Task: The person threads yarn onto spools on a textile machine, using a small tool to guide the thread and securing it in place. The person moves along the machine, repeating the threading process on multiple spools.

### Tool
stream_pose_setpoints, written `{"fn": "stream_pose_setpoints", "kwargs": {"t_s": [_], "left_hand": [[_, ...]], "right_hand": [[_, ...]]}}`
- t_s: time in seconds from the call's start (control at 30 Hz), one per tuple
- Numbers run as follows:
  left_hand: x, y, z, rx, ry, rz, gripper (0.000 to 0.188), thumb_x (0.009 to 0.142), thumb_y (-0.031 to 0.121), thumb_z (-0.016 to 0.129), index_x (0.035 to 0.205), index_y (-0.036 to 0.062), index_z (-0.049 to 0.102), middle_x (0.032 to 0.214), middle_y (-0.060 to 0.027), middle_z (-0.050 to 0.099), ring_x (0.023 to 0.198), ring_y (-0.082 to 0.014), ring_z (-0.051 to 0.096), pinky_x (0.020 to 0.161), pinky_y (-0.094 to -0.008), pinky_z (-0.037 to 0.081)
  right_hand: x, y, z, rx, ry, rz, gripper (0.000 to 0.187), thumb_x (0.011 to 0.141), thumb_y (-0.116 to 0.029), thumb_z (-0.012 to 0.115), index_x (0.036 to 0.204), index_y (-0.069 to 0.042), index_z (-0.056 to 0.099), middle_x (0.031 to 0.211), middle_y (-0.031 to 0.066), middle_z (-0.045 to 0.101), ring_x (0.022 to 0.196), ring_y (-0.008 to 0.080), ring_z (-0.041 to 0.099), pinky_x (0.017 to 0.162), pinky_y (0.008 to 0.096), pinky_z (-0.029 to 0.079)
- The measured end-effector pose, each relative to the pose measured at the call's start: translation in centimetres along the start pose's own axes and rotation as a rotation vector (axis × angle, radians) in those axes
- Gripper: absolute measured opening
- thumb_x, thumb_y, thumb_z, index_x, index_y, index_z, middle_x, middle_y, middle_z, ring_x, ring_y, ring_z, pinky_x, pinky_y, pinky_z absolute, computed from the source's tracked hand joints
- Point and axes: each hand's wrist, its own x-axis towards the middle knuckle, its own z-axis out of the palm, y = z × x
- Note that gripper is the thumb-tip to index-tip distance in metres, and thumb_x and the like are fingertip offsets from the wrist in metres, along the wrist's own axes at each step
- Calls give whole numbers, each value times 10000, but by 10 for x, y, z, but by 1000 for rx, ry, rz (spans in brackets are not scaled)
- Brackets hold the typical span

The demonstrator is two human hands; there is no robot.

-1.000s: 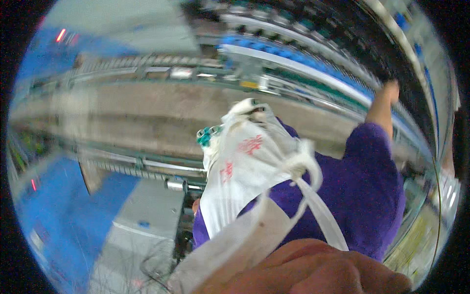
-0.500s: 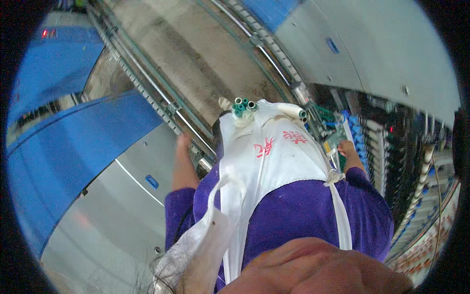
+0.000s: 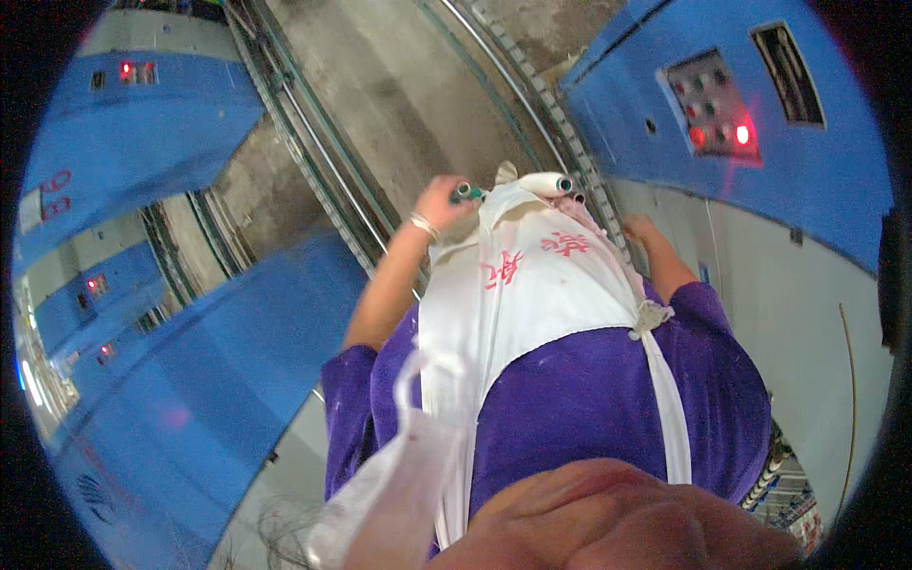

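On the front of my white apron (image 3: pixel 541 252), green tubes (image 3: pixel 465 195) stand at the left end of the pouch. My left hand (image 3: pixel 443 203) is curled round them, covering most of them; only a rim or two shows beside the fingers. A white yarn bobbin (image 3: pixel 544 183) with a dark open end lies across the top of the apron to the right. Just below it is a pinkish tube end (image 3: pixel 577 199). My right hand (image 3: pixel 643 231) hangs at the apron's right side, its fingers partly hidden and blurred.
Blue and grey machine housings flank the aisle on both sides. A control panel (image 3: pixel 712 109) with lit red lamps is at the upper right. Long rails (image 3: pixel 323 142) run along the concrete floor (image 3: pixel 389 66). More blue machines with red lights stand at the far left.
My left hand has moved from the left rail up to the green tubes at the apron. The right hand has left the spindle row; the view has shifted along the aisle to the blue machine ends.
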Motion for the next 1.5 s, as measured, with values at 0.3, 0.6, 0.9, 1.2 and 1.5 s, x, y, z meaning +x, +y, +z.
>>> {"fn": "stream_pose_setpoints", "kwargs": {"t_s": [0.3, 0.6, 0.9, 1.2, 1.5], "left_hand": [[159, 30, -145, -80, 68, 155, 333, 782, 143, 700, 1100, 68, 636, 1108, -154, 622, 1035, -302, 587, 877, -363, 470], [486, 92, -363, 374, -6, 124, 275, 835, 237, 617, 1075, 104, 630, 987, -158, 654, 884, -332, 619, 743, -423, 494], [758, 227, -451, 473, -385, 344, 335, 798, 234, 621, 1115, 125, 620, 1033, -131, 648, 929, -314, 617, 778, -424, 500], [926, 475, -493, 574, -484, 498, 429, 746, 161, 628, 1166, 104, 565, 1125, -150, 563, 1078, -335, 535, 862, -419, 459], [1101, 727, -500, 508, -787, 916, 302, 820, 137, 552, 1115, 125, 618, 1094, -117, 603, 1010, -332, 577, 848, -410, 477]], "right_hand": [[157, -601, -93, -318, 108, -890, 184, 859, -231, 554, 888, -64, 624, 813, 125, 636, 757, 300, 605, 671, 411, 460], [275, -773, -230, -258, 204, -741, 260, 861, -234, 589, 1036, -51, 645, 974, 126, 674, 869, 256, 647, 768, 357, 498], [368, -843, -482, 617, 289, -301, 231, 894, -243, 591, 1003, -50, 656, 821, 4, 634, 724, 98, 564, 652, 238, 448], [300, -971, -695, 270, -105, -577, 516, 938, -465, 452, 1199, -36, 571, 1195, 161, 575, 1131, 273, 535, 982, 378, 387], [278, -1005, -916, 99, 194, -201, 538, 921, -478, 448, 1203, -37, 572, 1153, 201, 583, 1098, 355, 536, 932, 406, 420]]}}
